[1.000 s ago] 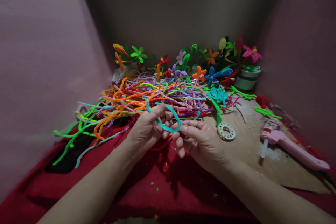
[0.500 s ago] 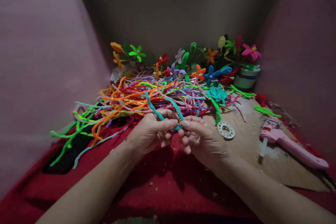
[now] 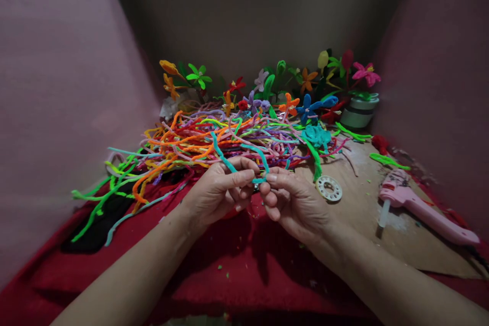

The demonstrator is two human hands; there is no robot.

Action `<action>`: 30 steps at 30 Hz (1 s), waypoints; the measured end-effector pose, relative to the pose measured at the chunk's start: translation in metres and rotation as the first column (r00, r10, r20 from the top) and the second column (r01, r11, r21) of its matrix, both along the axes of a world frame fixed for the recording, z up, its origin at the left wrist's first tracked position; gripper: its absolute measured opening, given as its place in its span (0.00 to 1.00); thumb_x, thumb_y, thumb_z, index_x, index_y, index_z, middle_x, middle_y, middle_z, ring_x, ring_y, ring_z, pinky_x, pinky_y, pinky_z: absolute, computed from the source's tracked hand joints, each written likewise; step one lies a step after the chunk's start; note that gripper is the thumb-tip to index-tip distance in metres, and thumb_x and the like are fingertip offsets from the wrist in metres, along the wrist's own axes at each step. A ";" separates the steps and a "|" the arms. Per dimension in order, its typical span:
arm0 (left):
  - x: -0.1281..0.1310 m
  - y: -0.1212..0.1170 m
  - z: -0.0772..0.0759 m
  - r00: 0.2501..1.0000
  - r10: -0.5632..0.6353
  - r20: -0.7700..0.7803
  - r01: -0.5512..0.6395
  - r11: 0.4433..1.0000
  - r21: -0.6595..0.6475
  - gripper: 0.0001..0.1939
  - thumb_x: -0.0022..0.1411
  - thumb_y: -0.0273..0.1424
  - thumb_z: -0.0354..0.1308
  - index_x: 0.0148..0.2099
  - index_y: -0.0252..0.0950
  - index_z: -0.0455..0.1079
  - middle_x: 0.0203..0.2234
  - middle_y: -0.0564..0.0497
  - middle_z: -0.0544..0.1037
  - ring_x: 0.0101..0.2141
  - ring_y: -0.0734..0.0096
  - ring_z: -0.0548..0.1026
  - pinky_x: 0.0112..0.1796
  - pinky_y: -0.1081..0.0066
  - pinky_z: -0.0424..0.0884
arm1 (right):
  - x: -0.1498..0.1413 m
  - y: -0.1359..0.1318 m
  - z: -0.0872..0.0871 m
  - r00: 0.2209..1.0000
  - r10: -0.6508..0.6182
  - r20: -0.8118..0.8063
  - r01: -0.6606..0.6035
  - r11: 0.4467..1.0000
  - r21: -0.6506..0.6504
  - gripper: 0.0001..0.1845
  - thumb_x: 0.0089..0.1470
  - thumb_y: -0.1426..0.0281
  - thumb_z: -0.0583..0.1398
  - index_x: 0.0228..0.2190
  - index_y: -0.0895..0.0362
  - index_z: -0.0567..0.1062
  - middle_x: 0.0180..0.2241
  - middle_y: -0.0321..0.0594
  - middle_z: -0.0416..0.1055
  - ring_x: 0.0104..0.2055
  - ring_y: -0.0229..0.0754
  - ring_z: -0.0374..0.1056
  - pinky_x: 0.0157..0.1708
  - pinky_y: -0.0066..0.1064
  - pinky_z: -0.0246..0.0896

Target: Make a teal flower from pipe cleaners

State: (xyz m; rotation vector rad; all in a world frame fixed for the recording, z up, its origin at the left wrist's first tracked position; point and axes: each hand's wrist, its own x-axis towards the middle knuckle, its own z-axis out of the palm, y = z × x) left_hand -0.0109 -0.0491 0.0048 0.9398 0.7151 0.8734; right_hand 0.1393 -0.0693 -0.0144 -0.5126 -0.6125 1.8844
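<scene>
A turquoise pipe cleaner (image 3: 259,151) is bent between my two hands, with two ends sticking up and a short stretch running across the gap. My left hand (image 3: 225,186) pinches it between thumb and fingers. On the other side, my right hand (image 3: 292,196) grips its bend with thumb and index finger. The fingertips of both hands are close together over the red cloth. Behind them lies a heap of multicoloured pipe cleaners (image 3: 202,137). A turquoise pipe-cleaner flower (image 3: 316,136) with a green stem rests just beyond my right hand.
A pink glue gun (image 3: 428,211) lies on the cardboard (image 3: 359,219) at right, near a white ring with holes (image 3: 329,189). Pipe-cleaner flowers and a pale pot (image 3: 358,112) line the back wall. Red cloth (image 3: 229,285) covers the front; a black item (image 3: 95,226) is at left.
The fingertips have drawn slightly apart, and more of the turquoise pipe cleaner's crosswise stretch shows between them. Its right upright end now curves over more.
</scene>
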 end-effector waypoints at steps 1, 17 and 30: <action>0.000 0.000 0.000 1.000 -0.006 0.003 0.006 1.000 0.001 0.08 0.50 0.27 0.62 0.34 0.33 0.68 0.20 0.51 0.71 0.18 0.80 0.66 0.17 0.81 0.61 | 0.000 0.000 0.000 1.000 0.002 0.003 -0.002 1.000 0.000 0.02 0.43 0.75 0.62 0.24 0.60 0.72 0.19 0.34 0.70 0.16 0.30 0.62 0.11 0.18 0.58; 0.002 0.000 -0.001 0.997 -0.048 -0.062 0.049 0.999 0.017 0.08 0.50 0.27 0.61 0.34 0.32 0.67 0.22 0.51 0.71 0.16 0.81 0.64 0.13 0.81 0.60 | -0.001 -0.001 0.001 0.999 -0.006 0.041 0.004 1.000 0.029 0.06 0.45 0.70 0.61 0.23 0.61 0.74 0.19 0.36 0.70 0.16 0.31 0.63 0.11 0.20 0.60; 0.003 0.000 -0.004 0.997 0.009 -0.078 -0.007 1.000 0.027 0.07 0.50 0.28 0.61 0.33 0.32 0.68 0.16 0.55 0.68 0.13 0.82 0.62 0.14 0.81 0.57 | 0.000 -0.001 -0.005 0.940 0.049 0.336 -0.083 0.993 0.087 0.11 0.44 0.67 0.64 0.23 0.61 0.70 0.18 0.34 0.69 0.14 0.31 0.62 0.10 0.20 0.59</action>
